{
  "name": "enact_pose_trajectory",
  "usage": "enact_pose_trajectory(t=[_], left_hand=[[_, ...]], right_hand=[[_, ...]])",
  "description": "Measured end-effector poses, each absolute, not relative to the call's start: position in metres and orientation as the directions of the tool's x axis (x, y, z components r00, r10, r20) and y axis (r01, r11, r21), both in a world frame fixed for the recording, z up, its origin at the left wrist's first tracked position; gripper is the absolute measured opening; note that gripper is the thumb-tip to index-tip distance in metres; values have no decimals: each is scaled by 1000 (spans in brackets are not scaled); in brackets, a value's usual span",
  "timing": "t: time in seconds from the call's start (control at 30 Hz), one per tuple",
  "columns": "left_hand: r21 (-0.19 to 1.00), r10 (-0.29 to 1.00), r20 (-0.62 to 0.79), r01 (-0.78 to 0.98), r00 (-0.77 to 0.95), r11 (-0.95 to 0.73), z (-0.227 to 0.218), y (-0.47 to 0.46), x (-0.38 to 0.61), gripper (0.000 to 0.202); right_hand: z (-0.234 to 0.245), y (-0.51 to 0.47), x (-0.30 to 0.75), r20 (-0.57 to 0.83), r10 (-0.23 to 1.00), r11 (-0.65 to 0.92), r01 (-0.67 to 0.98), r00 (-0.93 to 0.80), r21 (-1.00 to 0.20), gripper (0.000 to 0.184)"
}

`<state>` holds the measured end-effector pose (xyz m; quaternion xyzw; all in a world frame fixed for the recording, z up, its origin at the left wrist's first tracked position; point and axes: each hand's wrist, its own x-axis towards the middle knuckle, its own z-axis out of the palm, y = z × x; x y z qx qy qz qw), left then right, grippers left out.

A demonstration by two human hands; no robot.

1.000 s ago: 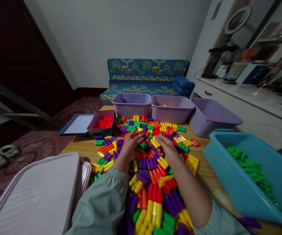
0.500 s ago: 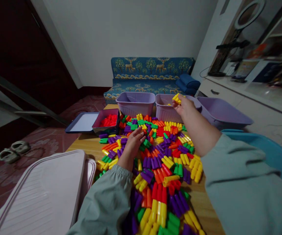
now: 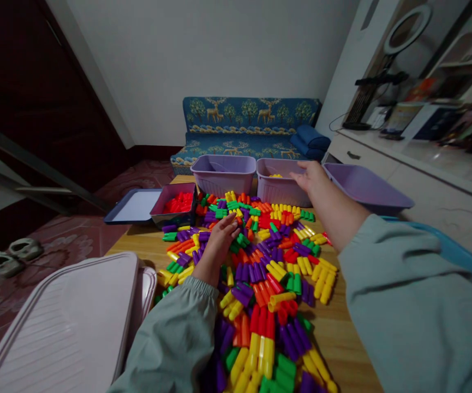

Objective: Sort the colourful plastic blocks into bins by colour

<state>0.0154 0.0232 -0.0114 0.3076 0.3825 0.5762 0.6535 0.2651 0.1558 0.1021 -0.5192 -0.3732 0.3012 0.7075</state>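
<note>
A big heap of short plastic tube pieces [image 3: 260, 273] in yellow, purple, red, orange and green covers the wooden table [image 3: 342, 338]. My left hand [image 3: 222, 234] rests on the heap with its fingers curled over the pieces; I cannot make out what it grips. My right hand [image 3: 311, 176] reaches over the rim of the middle purple bin [image 3: 279, 188], fingers spread, nothing in them. A few yellow pieces [image 3: 275, 176] lie inside that bin.
Another purple bin [image 3: 223, 174] stands to the left, a third [image 3: 366, 188] to the right. A dark box of red pieces [image 3: 176, 203] sits beside a blue tray [image 3: 131, 207]. A blue tub [image 3: 465, 256] is at right, a pink lid [image 3: 64, 322] at near left.
My right hand picked yellow pieces off the heap, carried them to the middle purple bin and let them go. My left hand stayed on the heap.
</note>
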Motion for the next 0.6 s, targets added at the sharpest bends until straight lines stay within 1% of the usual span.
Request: enact_pose_trajectory(t=[0.07,0.1,0.13,0.17,0.2,0.23,0.27,0.3,0.33,0.37,0.4,0.43,0.47,0.53,0.6], left_hand=[[835,987,-155,-528,41,153,-11,23,15,36],[831,987,-159,-534,39,155,-11,23,15,35],[828,986,-163,-539,38,157,-11,23,15,35],[825,986,-164,-542,40,159,-11,23,16,34],[823,985,-165,-544,43,161,-11,23,16,34],[823,985,-165,-545,44,162,-11,23,16,33],[824,986,-162,-544,43,160,-12,23,16,33],[826,987,-157,-542,41,154,-12,23,16,33],[830,988,-150,-539,38,147,-12,24,16,33],[833,989,-143,-536,33,138,-13,24,16,32],[835,990,-138,-534,31,133,-14,24,16,32],[835,991,-133,-535,29,128,-14,25,16,32],[833,991,-133,-538,32,129,-14,25,16,32],[827,990,-138,-545,41,138,-15,25,15,33],[827,989,-135,-543,56,144,-15,24,15,34]], right_hand=[[101,138,259,87,842,182,-130,532,-975,21],[97,126,257,78,849,169,-128,522,-977,25],[90,113,254,105,851,176,-91,515,-980,28],[81,99,253,169,855,180,25,491,-983,31],[70,84,254,233,859,163,189,456,-968,33],[58,69,255,274,872,121,362,406,-924,33],[46,55,257,297,892,79,530,341,-844,35],[34,41,260,296,914,21,693,279,-720,38],[24,29,263,269,927,-58,810,261,-584,39],[16,19,266,220,941,-131,879,255,-458,41],[10,11,269,159,949,-201,912,272,-357,43],[6,4,271,100,949,-260,922,298,-286,44],[3,0,273,49,945,-303,922,323,-243,47],[1,-4,274,1,933,-352,913,360,-204,51],[1,-5,275,2,924,-375,907,383,-190,52]])
